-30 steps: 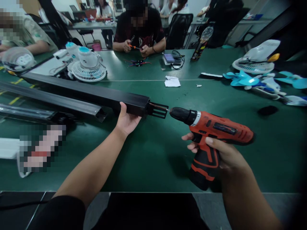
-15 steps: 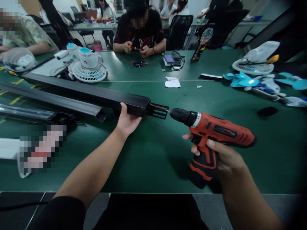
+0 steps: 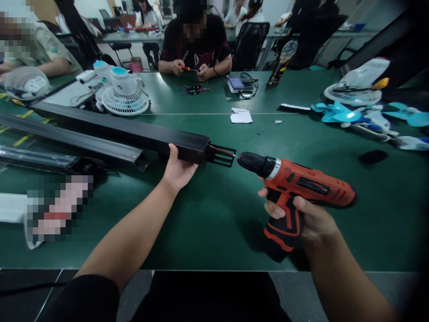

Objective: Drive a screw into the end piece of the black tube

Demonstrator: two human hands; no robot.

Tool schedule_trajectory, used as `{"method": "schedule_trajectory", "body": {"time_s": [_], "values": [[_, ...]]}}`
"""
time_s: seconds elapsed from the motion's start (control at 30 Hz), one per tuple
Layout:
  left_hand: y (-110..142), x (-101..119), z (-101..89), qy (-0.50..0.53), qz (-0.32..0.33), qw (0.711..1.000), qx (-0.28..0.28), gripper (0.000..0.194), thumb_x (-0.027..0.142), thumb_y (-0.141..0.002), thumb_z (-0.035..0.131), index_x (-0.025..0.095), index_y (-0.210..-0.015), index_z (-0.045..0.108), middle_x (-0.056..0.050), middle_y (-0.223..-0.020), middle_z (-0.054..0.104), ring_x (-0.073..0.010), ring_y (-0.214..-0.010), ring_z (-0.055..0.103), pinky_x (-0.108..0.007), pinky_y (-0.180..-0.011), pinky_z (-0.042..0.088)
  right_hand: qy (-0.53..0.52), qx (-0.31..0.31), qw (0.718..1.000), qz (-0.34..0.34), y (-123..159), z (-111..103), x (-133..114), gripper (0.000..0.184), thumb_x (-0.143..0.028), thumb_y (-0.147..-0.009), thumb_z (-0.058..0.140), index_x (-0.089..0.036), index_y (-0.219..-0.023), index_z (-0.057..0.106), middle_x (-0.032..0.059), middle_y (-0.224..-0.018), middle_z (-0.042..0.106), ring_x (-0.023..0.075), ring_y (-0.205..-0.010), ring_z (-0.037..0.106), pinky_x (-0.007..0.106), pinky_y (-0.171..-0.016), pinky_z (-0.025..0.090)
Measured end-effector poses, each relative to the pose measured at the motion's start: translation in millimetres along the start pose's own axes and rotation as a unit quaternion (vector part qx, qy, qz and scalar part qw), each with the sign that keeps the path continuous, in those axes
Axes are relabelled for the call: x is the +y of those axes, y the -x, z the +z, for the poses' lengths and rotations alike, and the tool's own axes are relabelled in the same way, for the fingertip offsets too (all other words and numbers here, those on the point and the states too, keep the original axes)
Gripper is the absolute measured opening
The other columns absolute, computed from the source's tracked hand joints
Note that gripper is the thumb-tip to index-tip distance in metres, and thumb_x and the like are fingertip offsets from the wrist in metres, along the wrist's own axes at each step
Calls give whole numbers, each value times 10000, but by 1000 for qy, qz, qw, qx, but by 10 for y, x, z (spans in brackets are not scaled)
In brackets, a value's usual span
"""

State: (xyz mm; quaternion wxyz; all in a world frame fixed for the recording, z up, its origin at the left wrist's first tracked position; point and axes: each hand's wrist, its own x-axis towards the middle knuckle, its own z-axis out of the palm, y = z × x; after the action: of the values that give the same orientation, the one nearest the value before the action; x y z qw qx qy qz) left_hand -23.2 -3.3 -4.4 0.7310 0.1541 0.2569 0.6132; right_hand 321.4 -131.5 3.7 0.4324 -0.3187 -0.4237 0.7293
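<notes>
My left hand (image 3: pixel 180 172) grips the near end of a long black rectangular beam (image 3: pixel 147 134), thumb on its side and fingers hidden underneath. A slotted black bracket (image 3: pixel 224 156) sticks out of that end. My right hand (image 3: pixel 315 219) is wrapped round the handle of a red and black cordless drill (image 3: pixel 311 181), with fingers by the trigger. The drill lies level and points left. Its thin bit (image 3: pixel 236 155) reaches the bracket; whether it touches a screw there is too small to tell.
More dark metal rails (image 3: pixel 72 138) lie at the left. White fan parts (image 3: pixel 124 94) stand behind the beam, and blue fan blades (image 3: pixel 338 112) lie at the right. Paper scraps (image 3: pixel 241 116) and a bottle (image 3: pixel 282 62) are farther back. Opposite, a person (image 3: pixel 196 44) holds an orange screwdriver.
My right-hand fingers have shifted slightly on the drill's handle, and its rear end has moved a little left. My left hand and the beam stay put.
</notes>
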Motion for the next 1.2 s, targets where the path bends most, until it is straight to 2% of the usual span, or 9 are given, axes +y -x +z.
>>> {"method": "schedule_trajectory", "body": {"time_s": [0.2,0.33,0.43,0.5,0.77,0.87,0.97,1.1,1.2], "values": [[-22,10,-48,-2,-8,1000,-6,831,774,-1310,424,164,-1825,656,-182,-1644,861,-323,-1756,704,-409,-1454,610,-9,-3,1000,9,20,-26,8,610,-701,-982,1025,-226,-1348,913,-5,-781,647,165,-618,496,279,-469,486],[-44,4,-103,9,-13,1000,-15,843,807,-1255,592,199,-1836,648,-174,-1680,847,-339,-1771,690,-429,-1471,598,-4,3,1000,-8,2,20,-26,661,-765,-963,1040,-256,-1365,910,18,-866,712,151,-611,501,257,-427,485],[-53,-6,-129,20,-14,1000,-16,861,805,-1233,655,207,-1853,631,-180,-1699,836,-351,-1781,680,-453,-1479,595,-3,31,999,-31,-12,50,-31,683,-775,-946,1056,-299,-1413,907,77,-1094,831,155,-654,566,260,-439,510],[-59,-8,-142,33,-15,999,-18,870,795,-1227,678,217,-1873,611,-181,-1701,836,-357,-1769,692,-466,-1471,607,-7,40,998,-38,-13,50,-21,698,-807,-962,1027,-317,-1444,911,92,-1180,859,162,-669,593,275,-458,538],[-57,-8,-145,53,-21,998,-20,876,771,-1233,687,234,-1914,564,-174,-1715,829,-360,-1772,690,-474,-1467,613,-13,-27,999,-38,-18,4,10,743,-914,-983,948,-286,-1378,905,43,-968,808,159,-653,558,262,-508,562],[-53,-8,-136,34,-13,999,-1,853,776,-1245,655,215,-1885,596,-168,-1670,856,-347,-1757,705,-453,-1456,621,-4,-26,999,-45,-33,50,-1,759,-959,-966,926,-291,-1325,904,16,-863,745,160,-631,543,252,-499,553],[-60,-4,-145,28,-14,1000,-2,839,779,-1250,642,205,-1863,621,-167,-1642,872,-340,-1726,734,-442,-1448,627,4,-10,999,-53,-35,94,-12,743,-976,-961,915,-296,-1260,901,12,-856,738,152,-620,534,234,-475,541],[-75,-2,-172,39,-23,999,-22,828,774,-1243,666,225,-1862,625,-168,-1642,870,-339,-1712,747,-452,-1435,638,13,3,999,-42,-17,103,-27,791,-984,-932,938,-266,-1263,905,41,-928,784,165,-653,644,242,-482,608],[-77,-7,-176,32,-16,999,-20,790,755,-1280,584,207,-1846,642,-166,-1623,877,-323,-1718,742,-420,-1403,659,30,24,997,-60,-10,103,-32,785,-974,-911,964,-265,-1246,923,79,-989,829,231,-759,805,300,-577,719]]}}
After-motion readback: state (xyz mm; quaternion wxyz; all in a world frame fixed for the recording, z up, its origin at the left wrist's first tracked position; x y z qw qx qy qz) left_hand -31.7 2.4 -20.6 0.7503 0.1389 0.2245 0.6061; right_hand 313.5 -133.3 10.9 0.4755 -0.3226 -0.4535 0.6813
